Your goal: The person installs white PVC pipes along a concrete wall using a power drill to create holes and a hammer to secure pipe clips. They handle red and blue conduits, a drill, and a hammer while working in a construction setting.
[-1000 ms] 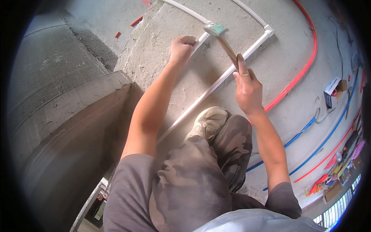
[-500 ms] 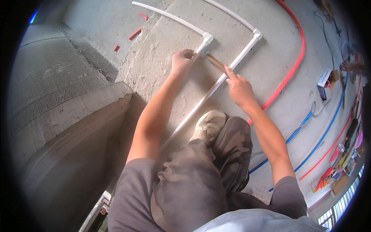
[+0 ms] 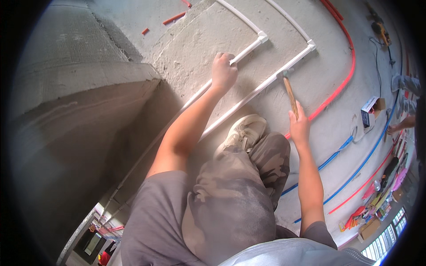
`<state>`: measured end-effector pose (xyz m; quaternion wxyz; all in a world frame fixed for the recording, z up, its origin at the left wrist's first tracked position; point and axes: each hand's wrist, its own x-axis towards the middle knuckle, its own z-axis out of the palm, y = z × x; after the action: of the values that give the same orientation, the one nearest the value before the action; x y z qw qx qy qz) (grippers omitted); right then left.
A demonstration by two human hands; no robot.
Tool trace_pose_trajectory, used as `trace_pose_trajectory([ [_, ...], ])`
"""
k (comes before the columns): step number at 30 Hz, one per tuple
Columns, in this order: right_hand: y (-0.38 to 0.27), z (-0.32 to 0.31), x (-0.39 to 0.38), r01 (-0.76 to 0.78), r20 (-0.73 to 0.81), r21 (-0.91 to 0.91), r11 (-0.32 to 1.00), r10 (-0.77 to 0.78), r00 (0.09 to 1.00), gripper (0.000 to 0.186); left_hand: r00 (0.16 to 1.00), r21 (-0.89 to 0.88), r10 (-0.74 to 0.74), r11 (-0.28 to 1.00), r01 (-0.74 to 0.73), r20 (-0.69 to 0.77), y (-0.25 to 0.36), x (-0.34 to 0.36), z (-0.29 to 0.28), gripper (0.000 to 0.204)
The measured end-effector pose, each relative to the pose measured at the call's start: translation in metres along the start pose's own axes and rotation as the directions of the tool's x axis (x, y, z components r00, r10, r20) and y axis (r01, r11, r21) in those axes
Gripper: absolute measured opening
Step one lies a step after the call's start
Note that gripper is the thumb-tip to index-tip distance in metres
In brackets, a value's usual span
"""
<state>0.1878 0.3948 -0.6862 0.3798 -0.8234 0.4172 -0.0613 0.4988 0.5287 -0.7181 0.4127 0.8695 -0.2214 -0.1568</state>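
Note:
My left hand [image 3: 223, 73] is closed around the left white plastic pipe [image 3: 248, 50], a little short of its white elbow fitting [image 3: 262, 37]. My right hand [image 3: 299, 126] grips a hammer [image 3: 290, 94] by the end of its wooden handle. The hammer's metal head is just beside the second white pipe [image 3: 270, 80], which runs alongside the first to its own elbow [image 3: 311, 44]. Whether the head touches that pipe I cannot tell. Both pipes lie on the rough concrete floor [image 3: 195, 48].
A concrete ledge [image 3: 102, 73] drops into a deep recess at the left. Right of me curve a red pipe [image 3: 344, 83] and blue tubes [image 3: 364, 166]. A small open carton [image 3: 372, 108], scattered tools and another person's hand [image 3: 392, 128] are at the far right.
The hammer has swung from beside the left pipe back to the right, its head now near the second pipe. My left hand stays at the left pipe while the whole view has shifted.

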Motion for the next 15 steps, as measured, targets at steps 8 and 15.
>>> trace_pose_trajectory([
  [8, -0.04, 0.002, 0.016, -0.181, 0.113, 0.055, 0.982, 0.174, 0.978, 0.047, 0.996, -0.019, -0.048, 0.999, 0.05, 0.069, -0.023, -0.081, -0.022, 0.017],
  [15, -0.041, 0.001, 0.025, -0.008, 0.059, -0.039, 0.999, 0.01, 0.998, 0.047, 0.999, -0.038, 0.033, 0.999, -0.034, -0.023, -0.032, -0.087, -0.026, 0.009],
])
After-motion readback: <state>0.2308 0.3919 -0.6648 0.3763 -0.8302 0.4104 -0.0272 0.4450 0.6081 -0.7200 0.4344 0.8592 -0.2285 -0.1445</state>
